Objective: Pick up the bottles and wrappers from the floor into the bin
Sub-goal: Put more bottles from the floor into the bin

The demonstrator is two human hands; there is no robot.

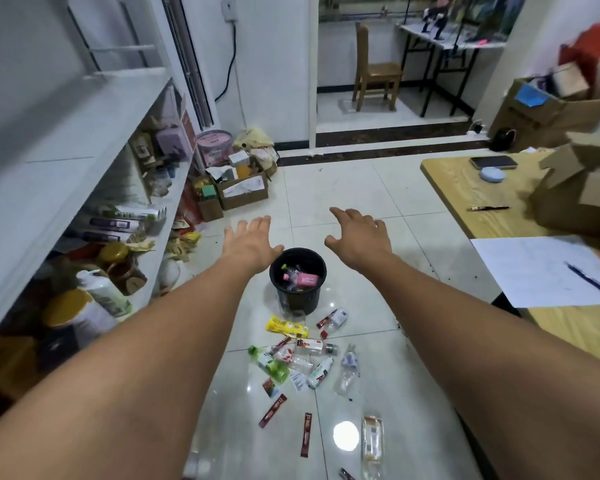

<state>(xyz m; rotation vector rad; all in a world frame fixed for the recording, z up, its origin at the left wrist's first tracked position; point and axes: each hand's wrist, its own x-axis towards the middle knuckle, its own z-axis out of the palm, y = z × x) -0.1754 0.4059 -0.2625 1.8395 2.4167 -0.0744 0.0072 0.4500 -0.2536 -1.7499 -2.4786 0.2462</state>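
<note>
A black bin [298, 299] stands on the white tiled floor and holds a pink-labelled bottle [300, 279]. In front of it lie several plastic bottles, among them a green-capped one [269, 363], a red-and-white one [314, 346] and a clear one [347, 370]. A yellow wrapper [286, 328] and dark red stick wrappers [272, 411] are scattered around them. Another clear bottle [372, 441] lies nearer me. My left hand [250, 242] and my right hand [359, 237] stretch out above and beyond the bin, fingers spread, holding nothing.
A white shelf unit [84, 188] packed with jars and boxes runs along the left. Cardboard boxes [241, 188] sit on the floor at its far end. A wooden table [478, 192] with paper, a phone and boxes is on the right. A wooden chair [376, 71] stands beyond the doorway.
</note>
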